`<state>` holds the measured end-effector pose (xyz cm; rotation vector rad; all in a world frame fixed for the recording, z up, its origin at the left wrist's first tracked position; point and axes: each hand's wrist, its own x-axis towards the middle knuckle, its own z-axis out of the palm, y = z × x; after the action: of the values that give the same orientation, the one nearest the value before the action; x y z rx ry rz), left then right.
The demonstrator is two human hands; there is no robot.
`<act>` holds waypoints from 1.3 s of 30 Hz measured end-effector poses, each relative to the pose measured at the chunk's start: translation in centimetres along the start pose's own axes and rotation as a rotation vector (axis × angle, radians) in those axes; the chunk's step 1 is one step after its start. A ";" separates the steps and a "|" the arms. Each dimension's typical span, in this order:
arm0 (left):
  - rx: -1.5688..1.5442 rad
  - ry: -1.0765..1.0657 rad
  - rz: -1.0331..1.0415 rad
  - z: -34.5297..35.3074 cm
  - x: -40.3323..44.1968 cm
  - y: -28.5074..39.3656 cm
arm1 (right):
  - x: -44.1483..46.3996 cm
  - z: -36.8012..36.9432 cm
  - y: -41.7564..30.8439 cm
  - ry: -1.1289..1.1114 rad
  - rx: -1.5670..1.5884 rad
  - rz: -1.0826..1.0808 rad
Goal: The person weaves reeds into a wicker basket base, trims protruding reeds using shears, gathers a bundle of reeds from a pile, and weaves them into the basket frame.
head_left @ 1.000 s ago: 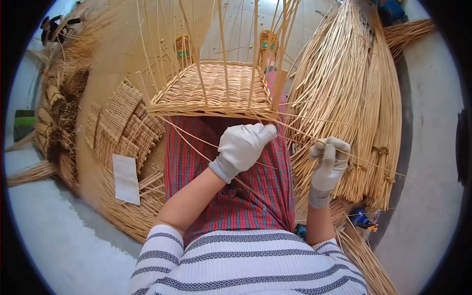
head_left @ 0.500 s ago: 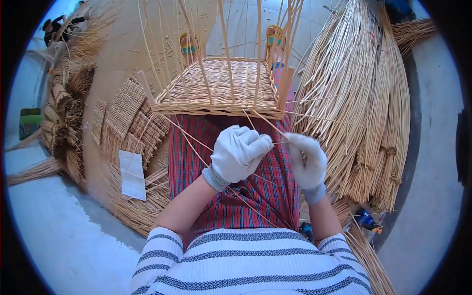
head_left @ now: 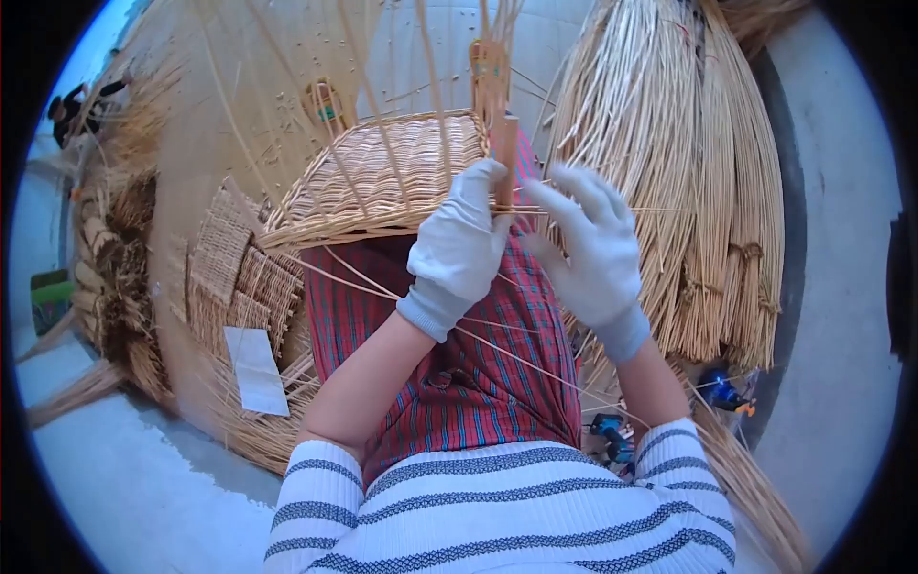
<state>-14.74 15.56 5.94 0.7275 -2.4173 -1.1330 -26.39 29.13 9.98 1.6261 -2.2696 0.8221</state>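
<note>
A woven basket base with tall upright stakes rests over the knees, tilted down to the left. My left hand, in a white glove, is closed on the basket's near right corner, beside a flat wooden post. Just right of that corner is my right hand, also gloved, its fingers spread and slightly blurred. Thin strands run sideways between the corner and my right hand; whether it touches them is unclear. More loose strands trail from the basket's underside across the red plaid cloth on the lap.
Long bundles of straw-coloured rods lie at the right. On the left are woven panels, a white sheet and stacked bundles. A blue tool lies low at the right. A person shows at the far upper left.
The basket has shifted left and tilted. My left hand has moved up to its corner and closed there. My right hand has risen toward the corner and its fingers have spread.
</note>
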 end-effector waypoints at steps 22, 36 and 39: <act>-0.070 -0.382 -0.216 -1.9 3.7 0.0 | 4.6 7.4 8.7 -0.385 0.204 0.170; -0.454 -0.246 -0.452 -8.4 3.7 1.6 | -1.0 8.2 2.2 -0.095 0.414 0.022; -0.374 -0.148 -0.442 -15.5 0.7 0.6 | 0.9 11.3 -0.4 -0.058 0.346 0.220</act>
<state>-7.35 6.24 15.87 1.1094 -2.1098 -1.8059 -24.87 21.97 1.30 1.5638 -2.4867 1.2992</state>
